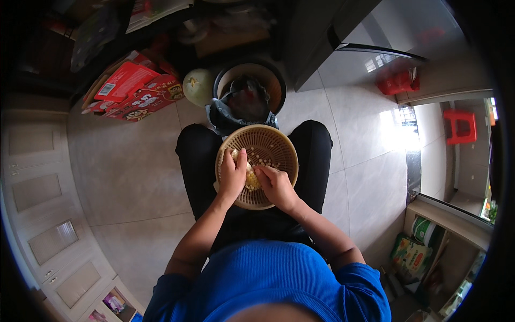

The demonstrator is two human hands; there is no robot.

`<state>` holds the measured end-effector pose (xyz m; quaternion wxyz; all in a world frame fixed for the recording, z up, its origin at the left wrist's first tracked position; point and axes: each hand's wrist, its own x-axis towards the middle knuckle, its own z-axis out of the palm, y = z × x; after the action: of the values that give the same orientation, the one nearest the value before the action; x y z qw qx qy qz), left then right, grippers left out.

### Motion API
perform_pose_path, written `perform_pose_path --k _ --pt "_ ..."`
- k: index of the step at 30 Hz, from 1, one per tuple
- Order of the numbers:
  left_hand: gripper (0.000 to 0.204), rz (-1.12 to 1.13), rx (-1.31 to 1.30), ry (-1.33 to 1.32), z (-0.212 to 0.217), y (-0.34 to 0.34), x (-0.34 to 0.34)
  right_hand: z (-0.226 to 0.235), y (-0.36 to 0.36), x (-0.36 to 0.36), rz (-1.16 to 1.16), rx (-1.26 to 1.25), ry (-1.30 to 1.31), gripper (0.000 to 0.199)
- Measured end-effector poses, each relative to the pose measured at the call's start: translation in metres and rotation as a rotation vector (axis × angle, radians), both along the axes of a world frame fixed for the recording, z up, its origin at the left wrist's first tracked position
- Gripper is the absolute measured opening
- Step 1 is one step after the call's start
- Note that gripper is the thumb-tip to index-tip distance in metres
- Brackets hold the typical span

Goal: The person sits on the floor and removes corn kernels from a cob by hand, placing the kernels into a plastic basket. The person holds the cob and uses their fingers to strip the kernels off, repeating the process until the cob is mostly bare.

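Note:
A tan plastic basket (287, 155) rests on my lap between my knees. Inside its rim, my left hand (233, 174) is wrapped round a pale yellow corn cob (252, 181). The cob's upper end shows past my left fingers. My right hand (278, 187) is closed against the cob's right side, its thumb pressed to the kernels and its fingers curled. Loose kernels (265, 161) lie scattered on the basket's slotted bottom. Part of the cob is hidden beneath my hands.
Just beyond the basket stands a round bin (276, 80) with a dark plastic bag (244, 104) in it. A pale green melon (198, 87) and red cartons (134, 88) sit to its left. Cabinets (40, 188) line the left side; a red stool (460, 126) stands far right.

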<state>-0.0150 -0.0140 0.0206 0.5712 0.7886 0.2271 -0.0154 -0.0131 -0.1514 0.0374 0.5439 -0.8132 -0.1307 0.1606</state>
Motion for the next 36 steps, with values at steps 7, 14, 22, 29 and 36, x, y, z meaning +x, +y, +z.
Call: perform_pose_path --k 7,14,22,29,36 --pt "0.032 -0.018 0.005 0.022 -0.006 -0.001 0.004 -0.022 -0.003 0.001 -0.045 0.151 0.268 0.02" --pt "0.03 -0.021 0.022 0.036 -0.022 0.006 0.004 -0.028 -0.002 -0.001 -0.03 0.25 0.468 0.025" --pt "0.029 -0.018 -0.006 -0.006 -0.016 0.001 0.01 -0.033 -0.002 0.003 -0.079 0.215 0.244 0.02" --pt "0.026 -0.083 0.129 -0.071 -0.008 0.007 0.013 -0.024 -0.006 0.007 -0.029 0.274 0.506 0.028" --pt "0.024 -0.102 0.051 0.01 0.008 -0.002 0.014 -0.008 0.006 0.004 0.059 0.039 -0.046 0.017"
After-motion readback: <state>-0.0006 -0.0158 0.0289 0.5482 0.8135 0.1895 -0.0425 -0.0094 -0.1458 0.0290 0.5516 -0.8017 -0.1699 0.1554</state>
